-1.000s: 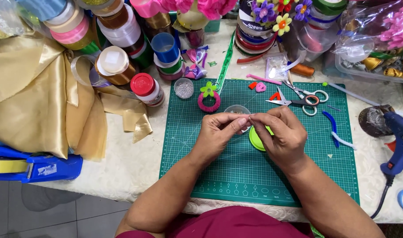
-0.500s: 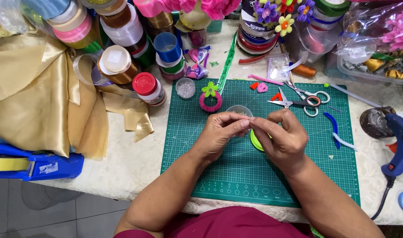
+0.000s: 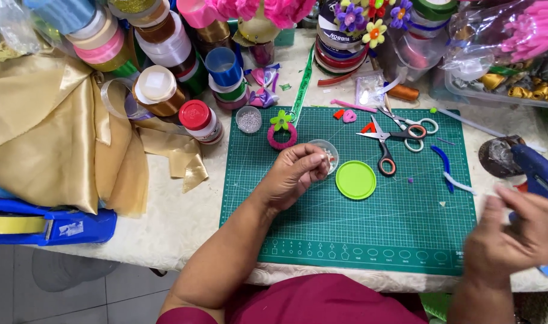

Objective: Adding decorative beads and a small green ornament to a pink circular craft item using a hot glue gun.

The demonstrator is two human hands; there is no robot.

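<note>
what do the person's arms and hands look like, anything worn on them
Both forearms are bare, with no sleeves reaching them. The left hand shows no ring, watch or glove. The right hand is blurred, so small items cannot be ruled out, though no glove shows. A dark pink top covers the body at the frame's bottom edge.

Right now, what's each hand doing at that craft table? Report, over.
Left hand pinching something tiny over the small clear container. Right hand blurred, empty, by the blue glue gun. Green lid loose on the cutting mat; scissors nearby.

1 head camera, looking steeply down, near, over green cutting mat [image 3: 358,240]
</note>
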